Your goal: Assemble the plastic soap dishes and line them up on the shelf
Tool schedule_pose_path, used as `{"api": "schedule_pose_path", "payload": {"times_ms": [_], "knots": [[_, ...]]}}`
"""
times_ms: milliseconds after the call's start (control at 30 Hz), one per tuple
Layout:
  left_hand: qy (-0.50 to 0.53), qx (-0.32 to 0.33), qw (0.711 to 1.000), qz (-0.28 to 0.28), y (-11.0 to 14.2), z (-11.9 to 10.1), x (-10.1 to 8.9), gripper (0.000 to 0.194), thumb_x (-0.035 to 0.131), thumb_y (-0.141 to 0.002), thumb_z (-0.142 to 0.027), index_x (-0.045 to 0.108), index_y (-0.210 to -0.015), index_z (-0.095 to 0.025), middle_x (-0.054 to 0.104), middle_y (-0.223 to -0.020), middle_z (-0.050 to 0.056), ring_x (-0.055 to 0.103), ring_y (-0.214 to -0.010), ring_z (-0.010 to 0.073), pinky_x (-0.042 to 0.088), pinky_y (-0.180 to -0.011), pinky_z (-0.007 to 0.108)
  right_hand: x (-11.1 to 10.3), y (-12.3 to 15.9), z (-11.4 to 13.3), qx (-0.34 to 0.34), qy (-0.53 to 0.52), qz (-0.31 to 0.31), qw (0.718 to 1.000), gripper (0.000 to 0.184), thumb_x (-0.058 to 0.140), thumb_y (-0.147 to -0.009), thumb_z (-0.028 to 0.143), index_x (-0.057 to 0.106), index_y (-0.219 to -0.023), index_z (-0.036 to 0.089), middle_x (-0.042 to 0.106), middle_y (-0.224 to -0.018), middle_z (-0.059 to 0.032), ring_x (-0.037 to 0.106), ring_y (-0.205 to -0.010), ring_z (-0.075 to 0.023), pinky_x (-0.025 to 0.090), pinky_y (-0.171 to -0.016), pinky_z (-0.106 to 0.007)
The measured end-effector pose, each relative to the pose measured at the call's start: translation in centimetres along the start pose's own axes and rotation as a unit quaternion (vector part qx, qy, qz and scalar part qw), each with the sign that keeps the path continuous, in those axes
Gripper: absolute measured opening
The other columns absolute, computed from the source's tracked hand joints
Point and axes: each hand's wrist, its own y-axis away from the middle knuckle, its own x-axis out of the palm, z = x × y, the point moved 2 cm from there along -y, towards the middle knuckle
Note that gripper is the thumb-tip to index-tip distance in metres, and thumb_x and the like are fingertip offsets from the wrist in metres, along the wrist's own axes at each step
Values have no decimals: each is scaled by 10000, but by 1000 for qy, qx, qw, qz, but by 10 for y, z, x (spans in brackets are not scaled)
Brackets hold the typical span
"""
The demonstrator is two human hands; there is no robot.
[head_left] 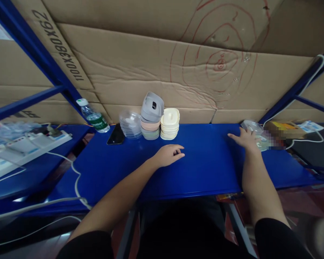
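My left hand (169, 155) hovers over or rests on the blue table (205, 172), its fingers loosely bent and apart with nothing in them. Just beyond it stand a stack of cream lids (170, 124) and a stack of bowls (150, 130) in pink and grey-green. A grey lid-like piece with a dark slot (152, 107) tilts on top of the bowls. To their left is a stack of clear plastic bowls (131, 124). At the right, my right hand (245, 138) spreads its fingers at a clear plastic bag (261, 138); whether it touches the bag I cannot tell.
A water bottle (95, 117) and a black phone (116, 135) are at the back left. Power strips (29, 151) with white cables lie further left. A cardboard wall (129, 61) closes the back, between blue metal posts. A yellow-brown box (286, 129) sits far right.
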Motion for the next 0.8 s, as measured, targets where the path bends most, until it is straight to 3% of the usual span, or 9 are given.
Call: {"api": "schedule_pose_path", "payload": {"times_ms": [100, 233, 333, 400, 500, 567, 700, 800], "knots": [[-3, -5, 1000, -8, 0, 2, -1, 407, 627, -926, -488, 721, -1216, -217, 784, -980, 49, 702, -822, 198, 537, -789, 332, -4, 12, 12, -4, 26, 55, 998, 984, 512, -855, 817, 392, -1613, 200, 382, -1657, -201, 276, -1511, -548, 271, -1121, -795], [-20, -17, 1000, -2, -1, 6, -2, 411, 623, -936, -486, 715, -1221, -205, 780, -992, 53, 701, -829, 198, 538, -800, 339, -9, 40, 61, -148, -15, 23, 989, 1001, 613, -811, 800, 406, -1607, 229, 462, -1605, -214, 466, -1410, -515, 390, -1089, -721], [-31, -9, 999, -8, 0, 7, -2, 433, 638, -932, -499, 703, -1247, -208, 764, -1077, 67, 701, -868, 200, 547, -849, 355, -7, 57, 84, -255, -48, 11, 966, 1001, 632, -784, 830, 429, -1596, 280, 442, -1632, -172, 405, -1457, -516, 309, -1121, -777], [-37, 2, 999, -19, 1, 8, -3, 488, 668, -913, -528, 681, -1288, -216, 731, -1185, 84, 700, -917, 208, 555, -890, 370, -2, 62, 89, -301, -59, 39, 951, 972, 646, -784, 821, 443, -1587, 312, 411, -1659, -136, 347, -1500, -503, 269, -1143, -786], [-39, 12, 999, -26, 1, 7, -3, 638, 719, -866, -590, 624, -1375, -217, 648, -1358, 125, 693, -1044, 249, 557, -957, 409, 7, 69, 93, -336, -65, 82, 936, 990, 718, -735, 803, 481, -1566, 321, 410, -1662, -122, 333, -1511, -496, 320, -1153, -729], [-39, 18, 999, -30, 1, 7, -2, 759, 757, -825, -619, 572, -1435, -205, 589, -1443, 162, 662, -1166, 299, 535, -1026, 457, 9, 77, 101, -363, -81, 69, 926, 1014, 777, -689, 782, 518, -1544, 302, 467, -1621, -144, 396, -1473, -493, 360, -1143, -694], [-30, 43, 997, -59, -1, 10, -1, 966, 846, -729, -626, 478, -1512, -197, 514, -1521, 202, 520, -1384, 378, 429, -1161, 552, 13, 104, 129, -474, -151, 86, 863, 961, 842, -686, 702, 546, -1518, 323, 591, -1511, -127, 545, -1358, -441, 417, -1121, -641], [-36, 43, 995, -87, -1, 15, -5, 896, 834, -769, -586, 488, -1500, -201, 537, -1487, 190, 505, -1394, 366, 409, -1175, 551, 18, 119, 144, -503, -189, 115, 836, 919, 860, -719, 619, 519, -1535, 366, 595, -1499, -109, 579, -1318, -427, 452, -1092, -639]]}}
